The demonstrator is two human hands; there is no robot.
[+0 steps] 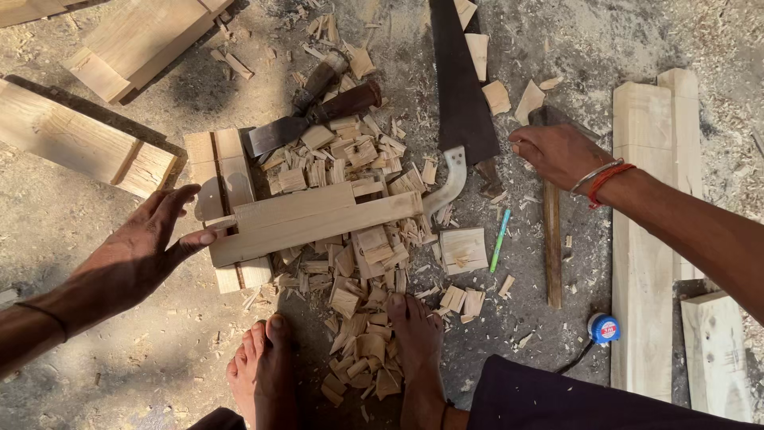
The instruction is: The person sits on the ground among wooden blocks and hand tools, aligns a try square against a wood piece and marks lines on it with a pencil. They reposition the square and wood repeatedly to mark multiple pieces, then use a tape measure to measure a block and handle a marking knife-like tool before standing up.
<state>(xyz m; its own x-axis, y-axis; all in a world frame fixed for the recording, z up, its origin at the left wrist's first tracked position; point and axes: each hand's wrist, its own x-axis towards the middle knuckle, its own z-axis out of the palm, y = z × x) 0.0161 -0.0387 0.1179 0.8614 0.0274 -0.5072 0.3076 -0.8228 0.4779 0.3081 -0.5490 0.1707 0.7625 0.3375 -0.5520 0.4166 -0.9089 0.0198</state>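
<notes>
My left hand (139,247) is spread flat just above the ground, its thumb touching the left end of a long notched wood piece (314,223). That piece lies across a short wooden block (227,171) amid a heap of wood chips (358,318). My right hand (557,151) is curled over the dark metal head of a wooden-handled tool (551,247), whose handle runs toward me on the ground. Bangles sit on that wrist. My bare feet (414,334) rest among the chips.
A hand saw (461,95) with a pale handle lies beside the chips. Two chisels (334,107) lie behind the heap. A green pen (500,239), a blue and red round cap (603,328), long planks (645,239) at right and wood blocks (87,143) at left surround me.
</notes>
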